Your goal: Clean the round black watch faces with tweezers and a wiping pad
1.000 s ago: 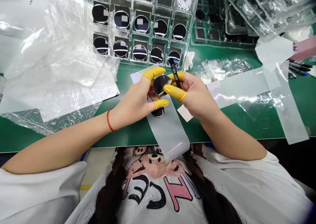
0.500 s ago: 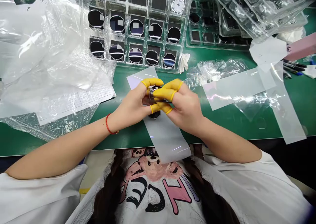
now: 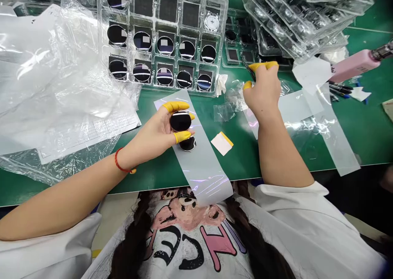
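My left hand (image 3: 159,129), with yellow finger cots, grips a round black watch face (image 3: 180,121) by its edges, glossy side up. Just below it, a second dark round face (image 3: 187,143) with a shiny rim rests on a translucent film strip (image 3: 205,168). My right hand (image 3: 264,86), also in yellow finger cots, is off to the right, fingers closed on thin dark tweezers (image 3: 248,68) that point up and left. Between the hands a small cream pad (image 3: 221,143) with a yellow edge lies on the green mat.
A clear compartment tray (image 3: 192,89) of round black faces stands behind the hands. Stacked clear trays (image 3: 307,25), a pink bottle (image 3: 353,66) and pens (image 3: 340,89) are at right. Plastic bags (image 3: 61,78) and a printed sheet (image 3: 89,137) cover the left.
My hands have come apart. The right hand has moved up and right with the tweezers, while the left keeps the watch face. The cream pad now shows on the mat.
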`<state>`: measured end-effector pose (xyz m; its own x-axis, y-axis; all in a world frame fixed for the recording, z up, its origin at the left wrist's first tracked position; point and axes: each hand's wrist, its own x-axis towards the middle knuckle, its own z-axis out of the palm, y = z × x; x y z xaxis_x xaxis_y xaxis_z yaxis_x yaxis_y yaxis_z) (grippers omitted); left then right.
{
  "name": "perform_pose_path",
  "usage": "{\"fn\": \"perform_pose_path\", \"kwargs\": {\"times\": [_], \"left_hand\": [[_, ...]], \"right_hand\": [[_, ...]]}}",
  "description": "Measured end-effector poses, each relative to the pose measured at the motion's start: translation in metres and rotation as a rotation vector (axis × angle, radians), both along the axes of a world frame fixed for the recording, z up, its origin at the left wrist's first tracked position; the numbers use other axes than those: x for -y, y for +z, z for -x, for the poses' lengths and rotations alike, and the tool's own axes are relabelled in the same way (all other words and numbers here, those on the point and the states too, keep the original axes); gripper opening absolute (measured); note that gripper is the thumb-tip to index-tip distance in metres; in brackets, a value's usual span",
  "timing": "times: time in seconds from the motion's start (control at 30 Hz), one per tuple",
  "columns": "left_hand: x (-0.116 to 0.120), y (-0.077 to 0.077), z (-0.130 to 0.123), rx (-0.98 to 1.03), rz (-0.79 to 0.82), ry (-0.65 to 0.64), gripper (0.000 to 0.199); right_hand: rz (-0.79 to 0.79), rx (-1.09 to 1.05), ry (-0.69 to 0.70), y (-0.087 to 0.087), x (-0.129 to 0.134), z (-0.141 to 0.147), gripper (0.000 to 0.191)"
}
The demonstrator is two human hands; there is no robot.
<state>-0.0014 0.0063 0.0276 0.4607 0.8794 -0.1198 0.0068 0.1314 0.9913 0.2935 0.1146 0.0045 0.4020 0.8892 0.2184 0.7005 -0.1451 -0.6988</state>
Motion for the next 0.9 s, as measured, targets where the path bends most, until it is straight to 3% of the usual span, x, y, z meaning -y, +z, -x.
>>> {"fn": "perform_pose_path", "kwargs": {"times": [0.1, 0.2, 0.3, 0.4, 0.47, 0.57, 0.67, 0.83, 0.9], "left_hand": [[0.001, 0.004, -0.001, 0.052, 0.087, -0.038, 0.047], [0.002, 0.005, -0.002, 0.062, 0.084, -0.042, 0.047], [0.003, 0.003, -0.002, 0.013, 0.033, 0.003, 0.047], [0.003, 0.0, -0.002, -0.069, -0.004, 0.049, 0.051], [0.003, -0.002, -0.001, -0.087, -0.021, 0.045, 0.053], [0.005, -0.005, -0.001, -0.128, -0.15, 0.006, 0.054], [0.007, -0.005, -0.003, -0.19, -0.28, -0.003, 0.044], [0.008, -0.001, -0.005, -0.06, -0.152, 0.092, 0.049], [0.007, 0.0, -0.004, -0.02, -0.128, 0.113, 0.051]], "right_hand": [[-0.08, -0.034, 0.181, -0.009, -0.001, 0.02, 0.022], [-0.013, -0.158, 0.301, -0.02, -0.009, 0.029, 0.015], [-0.032, -0.243, 0.346, -0.01, -0.001, 0.033, 0.018], [-0.142, -0.253, 0.47, 0.02, 0.041, 0.05, 0.013], [-0.139, -0.184, 0.68, 0.036, 0.077, 0.07, 0.007], [-0.073, -0.07, 0.96, 0.041, 0.112, 0.098, 0.011], [-0.099, 0.055, 0.95, 0.028, 0.112, 0.109, 0.017], [-0.577, 0.231, 0.804, 0.008, 0.099, 0.096, 0.03], [-0.637, 0.271, 0.824, 0.007, 0.105, 0.096, 0.029]]}}
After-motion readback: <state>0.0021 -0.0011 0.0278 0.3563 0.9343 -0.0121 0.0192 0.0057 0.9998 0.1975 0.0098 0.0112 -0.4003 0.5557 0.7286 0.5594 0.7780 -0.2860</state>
